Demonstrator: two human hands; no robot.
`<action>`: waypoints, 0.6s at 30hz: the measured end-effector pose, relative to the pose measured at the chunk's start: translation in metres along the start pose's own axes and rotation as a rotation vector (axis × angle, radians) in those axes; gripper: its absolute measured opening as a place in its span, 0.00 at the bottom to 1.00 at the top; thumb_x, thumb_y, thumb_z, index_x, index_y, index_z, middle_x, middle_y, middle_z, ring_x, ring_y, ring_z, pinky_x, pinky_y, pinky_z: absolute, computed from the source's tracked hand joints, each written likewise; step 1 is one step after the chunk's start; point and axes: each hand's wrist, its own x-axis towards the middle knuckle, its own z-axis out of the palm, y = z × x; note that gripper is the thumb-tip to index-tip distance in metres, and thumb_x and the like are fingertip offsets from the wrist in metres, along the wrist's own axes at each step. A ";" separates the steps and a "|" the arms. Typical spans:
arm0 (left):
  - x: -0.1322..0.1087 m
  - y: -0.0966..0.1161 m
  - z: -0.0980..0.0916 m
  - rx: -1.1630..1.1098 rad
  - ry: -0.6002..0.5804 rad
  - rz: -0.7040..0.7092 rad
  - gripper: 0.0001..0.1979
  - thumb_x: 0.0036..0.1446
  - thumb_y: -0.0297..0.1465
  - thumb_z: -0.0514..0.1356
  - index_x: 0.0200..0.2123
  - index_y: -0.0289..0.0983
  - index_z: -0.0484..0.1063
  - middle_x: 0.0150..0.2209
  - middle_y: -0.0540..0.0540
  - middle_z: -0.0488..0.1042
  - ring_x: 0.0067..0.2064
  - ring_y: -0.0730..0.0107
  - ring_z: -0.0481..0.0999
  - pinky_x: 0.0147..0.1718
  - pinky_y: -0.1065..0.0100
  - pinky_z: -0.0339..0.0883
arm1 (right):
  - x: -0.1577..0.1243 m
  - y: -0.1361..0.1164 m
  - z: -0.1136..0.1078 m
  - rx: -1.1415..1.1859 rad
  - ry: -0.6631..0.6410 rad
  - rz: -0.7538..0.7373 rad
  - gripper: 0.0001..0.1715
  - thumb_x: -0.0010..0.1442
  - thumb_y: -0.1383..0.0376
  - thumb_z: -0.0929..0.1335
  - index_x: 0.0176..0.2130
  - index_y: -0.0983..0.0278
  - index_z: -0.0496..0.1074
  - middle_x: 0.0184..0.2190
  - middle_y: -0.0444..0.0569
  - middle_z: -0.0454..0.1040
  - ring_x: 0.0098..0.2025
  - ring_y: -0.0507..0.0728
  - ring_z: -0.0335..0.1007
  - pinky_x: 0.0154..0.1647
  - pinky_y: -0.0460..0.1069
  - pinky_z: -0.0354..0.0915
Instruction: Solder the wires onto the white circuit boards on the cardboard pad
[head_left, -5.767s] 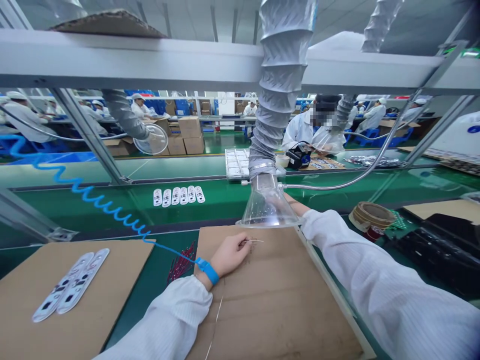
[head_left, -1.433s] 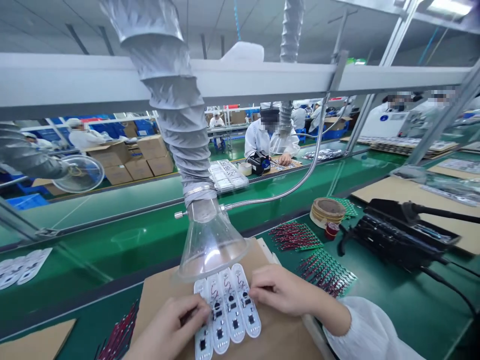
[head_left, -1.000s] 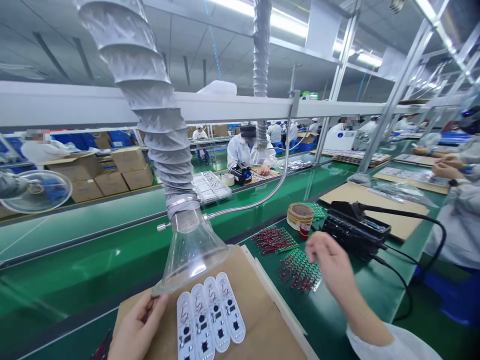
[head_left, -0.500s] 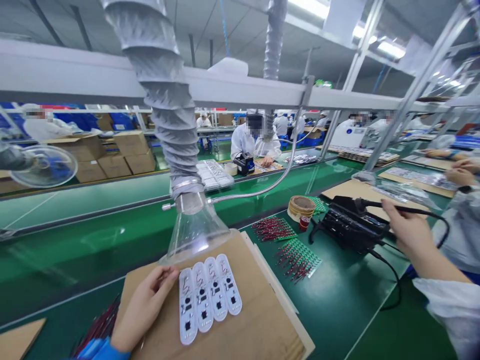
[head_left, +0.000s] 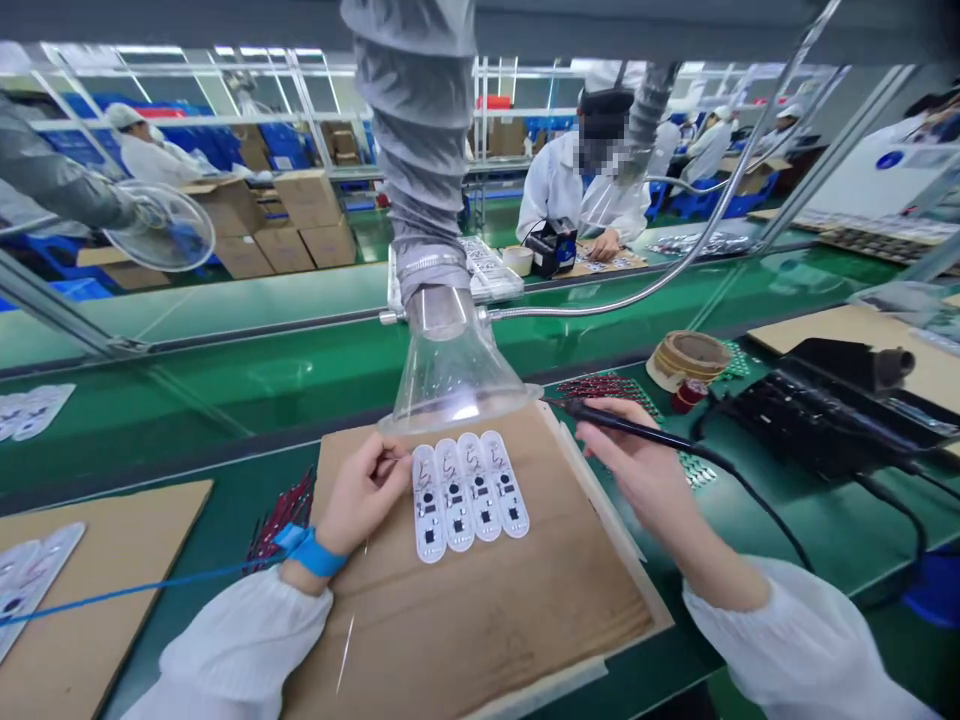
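Note:
My right hand [head_left: 637, 470] grips a black soldering iron [head_left: 626, 424], its tip pointing left near the rim of the clear fume hood [head_left: 457, 375]. Four-in-a-row style strips, several white rounded circuit boards [head_left: 471, 500] with black chips and thin red wires, lie side by side on a brown board [head_left: 480, 620]. At their upper left end, my left hand [head_left: 360, 500] is closed in a pinch beside the leftmost strip. Whatever is between those fingertips is too small to make out. A blue wrist strap [head_left: 319, 553] circles my left wrist.
Red wires [head_left: 281, 520] lie left of the brown board. A black soldering station [head_left: 840, 400], a tape roll [head_left: 686, 360] and a red spool [head_left: 688, 395] stand at right. Green boards with red wires [head_left: 600, 387] lie behind my right hand. A co-worker [head_left: 581, 190] sits opposite.
My right hand has brought the soldering iron from its holder at the right to beside the fume hood. My left hand stays by the strips. The view has turned and tilted down.

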 end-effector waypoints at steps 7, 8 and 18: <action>0.001 -0.008 -0.014 0.047 0.123 0.078 0.08 0.62 0.35 0.63 0.34 0.40 0.68 0.25 0.57 0.56 0.26 0.74 0.58 0.27 0.72 0.57 | 0.008 0.026 0.020 -0.016 -0.022 -0.046 0.20 0.68 0.45 0.77 0.41 0.55 0.73 0.26 0.43 0.75 0.27 0.57 0.73 0.29 0.52 0.68; 0.000 -0.007 -0.014 0.043 0.119 0.084 0.08 0.62 0.35 0.63 0.34 0.40 0.68 0.25 0.57 0.56 0.26 0.75 0.58 0.27 0.72 0.57 | 0.006 0.027 0.016 0.037 -0.028 -0.032 0.19 0.69 0.45 0.76 0.40 0.55 0.73 0.25 0.42 0.74 0.26 0.57 0.72 0.28 0.52 0.67; -0.004 -0.001 -0.016 0.053 0.124 0.070 0.08 0.61 0.35 0.64 0.34 0.40 0.68 0.25 0.56 0.57 0.26 0.75 0.58 0.26 0.72 0.56 | -0.005 0.018 0.011 0.169 -0.086 0.042 0.23 0.65 0.44 0.77 0.31 0.55 0.71 0.21 0.42 0.67 0.20 0.55 0.60 0.19 0.52 0.55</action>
